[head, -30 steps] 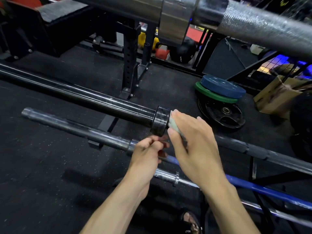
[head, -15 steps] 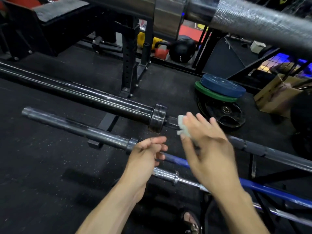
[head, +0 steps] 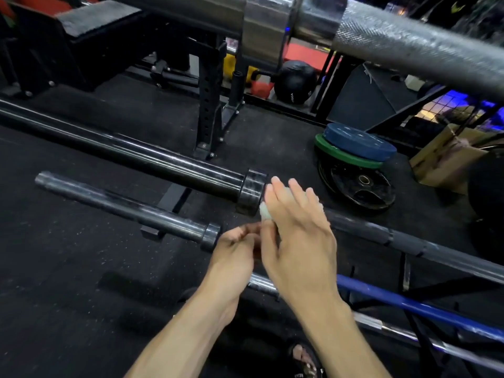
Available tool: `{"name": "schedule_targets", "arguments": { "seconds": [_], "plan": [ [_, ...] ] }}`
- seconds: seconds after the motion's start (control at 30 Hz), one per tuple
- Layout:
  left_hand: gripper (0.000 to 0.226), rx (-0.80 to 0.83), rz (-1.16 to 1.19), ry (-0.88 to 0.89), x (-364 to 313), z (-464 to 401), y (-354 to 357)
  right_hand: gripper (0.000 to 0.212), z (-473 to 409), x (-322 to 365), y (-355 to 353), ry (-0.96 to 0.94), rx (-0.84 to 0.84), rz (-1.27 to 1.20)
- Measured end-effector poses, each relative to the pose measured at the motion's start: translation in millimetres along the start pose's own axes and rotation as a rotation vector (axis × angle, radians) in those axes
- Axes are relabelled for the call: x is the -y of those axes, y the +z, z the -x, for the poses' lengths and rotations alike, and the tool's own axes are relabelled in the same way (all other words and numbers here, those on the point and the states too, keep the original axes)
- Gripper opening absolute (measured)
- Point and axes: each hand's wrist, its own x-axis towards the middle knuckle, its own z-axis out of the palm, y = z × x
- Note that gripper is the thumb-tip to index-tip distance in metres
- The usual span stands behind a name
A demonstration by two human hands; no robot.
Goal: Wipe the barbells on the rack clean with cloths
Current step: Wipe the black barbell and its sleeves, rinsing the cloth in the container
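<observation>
Beside the collar, right hand [head: 297, 236] holds cloth [head: 265, 211] on left-right barbell [head: 152, 159]; left [head: 231, 255] curled.

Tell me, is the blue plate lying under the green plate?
No, the blue plate lies on top of the green plate.

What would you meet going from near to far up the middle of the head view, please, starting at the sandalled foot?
Sandalled foot → left hand → white cloth → black barbell collar → rack upright → chrome barbell collar.
</observation>
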Motion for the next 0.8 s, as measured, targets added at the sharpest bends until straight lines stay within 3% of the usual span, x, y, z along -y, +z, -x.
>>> {"name": "schedule_targets", "arguments": {
  "seconds": [0.1,0.27,0.43,0.63,0.73,0.8],
  "plan": [
    [0.034,0.012,-0.005,0.007,0.8,-0.1,3.3,0.047,-4.4,-3.6,-3.3,0.017,0.039,0.002],
    [0.036,-0.001,-0.017,0.013,2.2,-3.0,2.1,0.022,-15.3,-14.4,-13.7,0.186,0.019,-0.065],
    [0.031,-0.030,0.018,-0.041,4.2,-8.3,5.9,0.033,-22.1,8.8,-5.6,0.086,0.116,-0.073],
    [0.034,0.002,-0.011,0.025,5.5,-7.4,3.1,0.039,-19.7,-29.3,-19.9,0.283,0.110,0.044],
    [0.032,0.015,0.011,0.035,5.3,-7.5,2.7,0.035,-10.1,-34.6,-30.3,0.275,0.111,-0.251],
    [0.031,0.030,0.023,0.038,6.2,-8.3,4.8,0.030,-9.3,-42.8,-42.4,0.396,-0.034,-0.593]
  ]
}}
